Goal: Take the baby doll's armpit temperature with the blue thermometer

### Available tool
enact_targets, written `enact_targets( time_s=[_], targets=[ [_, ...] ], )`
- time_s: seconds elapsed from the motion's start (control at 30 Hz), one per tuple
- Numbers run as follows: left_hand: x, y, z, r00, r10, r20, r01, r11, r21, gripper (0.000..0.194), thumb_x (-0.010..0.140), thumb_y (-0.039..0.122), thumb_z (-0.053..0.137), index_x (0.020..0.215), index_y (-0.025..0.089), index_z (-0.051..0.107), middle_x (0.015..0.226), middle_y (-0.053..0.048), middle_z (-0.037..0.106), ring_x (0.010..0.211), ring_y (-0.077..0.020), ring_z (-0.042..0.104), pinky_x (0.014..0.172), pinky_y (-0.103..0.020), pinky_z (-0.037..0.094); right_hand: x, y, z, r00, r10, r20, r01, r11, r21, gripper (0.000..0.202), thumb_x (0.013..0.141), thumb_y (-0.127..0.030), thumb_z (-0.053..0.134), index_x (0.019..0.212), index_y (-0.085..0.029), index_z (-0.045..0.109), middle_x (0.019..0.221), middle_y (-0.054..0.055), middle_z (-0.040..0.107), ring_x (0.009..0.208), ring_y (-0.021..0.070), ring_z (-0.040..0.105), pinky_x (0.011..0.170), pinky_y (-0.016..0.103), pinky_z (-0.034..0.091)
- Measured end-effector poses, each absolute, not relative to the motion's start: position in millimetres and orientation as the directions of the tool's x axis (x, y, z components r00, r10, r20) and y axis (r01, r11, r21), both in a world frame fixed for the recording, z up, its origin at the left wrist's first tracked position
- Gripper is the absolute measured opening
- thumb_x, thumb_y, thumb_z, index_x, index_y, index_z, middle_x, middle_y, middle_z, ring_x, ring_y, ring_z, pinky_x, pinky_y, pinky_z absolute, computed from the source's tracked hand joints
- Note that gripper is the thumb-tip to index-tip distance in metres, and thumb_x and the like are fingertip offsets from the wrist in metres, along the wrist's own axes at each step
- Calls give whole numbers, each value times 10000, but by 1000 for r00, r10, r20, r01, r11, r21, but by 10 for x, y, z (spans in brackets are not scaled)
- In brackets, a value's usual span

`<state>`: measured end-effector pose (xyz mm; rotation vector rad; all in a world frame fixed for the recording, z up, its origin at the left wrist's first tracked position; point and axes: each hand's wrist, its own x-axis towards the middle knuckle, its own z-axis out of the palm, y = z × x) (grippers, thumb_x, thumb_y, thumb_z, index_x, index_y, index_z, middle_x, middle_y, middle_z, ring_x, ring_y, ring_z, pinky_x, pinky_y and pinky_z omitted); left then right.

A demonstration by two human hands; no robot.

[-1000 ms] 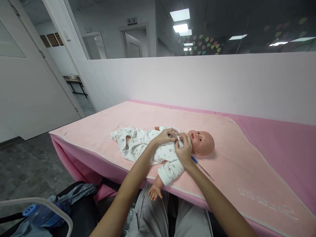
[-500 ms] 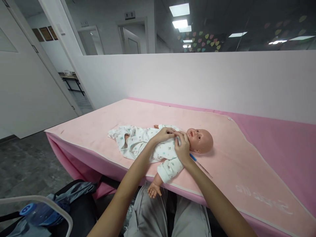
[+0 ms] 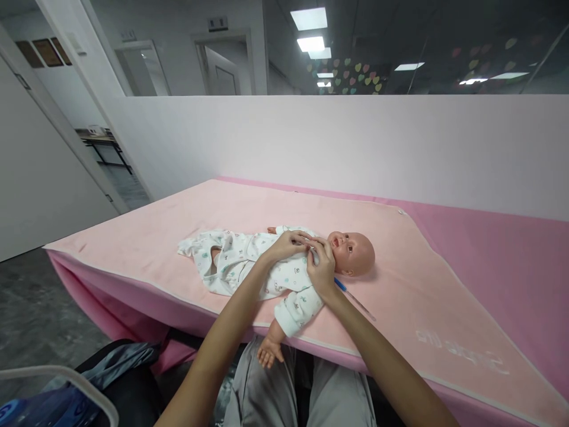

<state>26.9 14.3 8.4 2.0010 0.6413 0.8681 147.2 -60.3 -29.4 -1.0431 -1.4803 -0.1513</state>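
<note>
Atop bald plastic doll (image 3: pixel 354 254), L hand (image 3: pixel 288 244) & R hand (image 3: pixel 322 268) are resting, fingers half-curled, hold unclear; white printed-cloth top (image 3: pixel 284 279) is needing slack.

Lettering marks a peach mat (image 3: pixel 427 296) and a dark plate hangs over a doorway, but no word or number can be read.

A line of pale lettering (image 3: pixel 462 352) slants across the near right part of the mat, its characters too faint to make out, and a small white tag (image 3: pixel 401 212) sits at the far edge. Behind the glass, the sign plate (image 3: pixel 217 24) above a door (image 3: pixel 226 80) bears light marks too small to decipher; framed plaques (image 3: pixel 47 52) at far left are equally illegible. Tiny prints on the baby doll's (image 3: pixel 354 254) white outfit (image 3: pixel 284 280) cannot be told as letters or pictures.
</note>
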Motion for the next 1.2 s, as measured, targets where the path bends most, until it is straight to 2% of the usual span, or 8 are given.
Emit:
enact_targets(
  time_s=[0.1,0.2,0.47,0.77,0.93,1.07,1.2],
  targets=[
    [265,165,71,650,686,328,88,-496,864,176,714,275,632,779,131,709,1055,-103,643,934,-195,597,810,-281,453,1471,-606,-297,173,491,854,651,594,-473,278,824,-73,416,973,-205,610,1021,73,543,998,173,541,877,334,498],
    [252,180,62,698,644,314,82,-507,858,191,710,250,623,840,126,685,982,-86,658,930,-196,589,815,-287,439,1463,-614,-297,171,488,856,650,597,-470,303,813,-60,403,976,-207,613,1028,76,533,994,172,547,861,326,509],
    [251,152,66,724,631,281,103,-501,860,98,713,222,559,765,141,582,720,14,561,698,-126,529,672,-238,415,1476,-589,-324,192,519,833,640,577,-507,354,751,-36,411,985,-211,611,1068,85,529,1005,191,548,855,359,518],
    [267,125,130,711,659,246,65,-409,910,105,699,164,535,773,133,603,741,-1,582,749,-137,538,714,-243,397,1490,-585,-314,207,488,848,670,561,-486,270,761,-78,455,954,-203,596,1042,80,538,1004,188,543,874,353,500],
    [256,134,108,708,649,279,96,-480,872,121,717,196,543,790,136,618,736,1,584,727,-133,525,695,-240,395,1484,-597,-317,227,493,840,662,554,-504,240,812,-97,424,936,-204,600,1018,80,545,1000,185,543,895,369,480],
    [261,104,145,727,634,265,132,-507,852,115,713,231,572,759,134,613,678,12,559,666,-124,501,645,-233,388,1477,-606,-309,235,494,837,667,545,-508,259,804,-80,411,920,-203,607,997,78,553,979,183,545,895,373,475],
    [210,58,207,678,667,309,126,-520,845,188,754,289,569,805,130,655,784,-36,631,755,-154,554,702,-247,416,1467,-628,-293,246,472,846,657,560,-504,291,774,-60,396,912,-202,609,955,71,576,932,179,558,851,359,495]
  ],
)
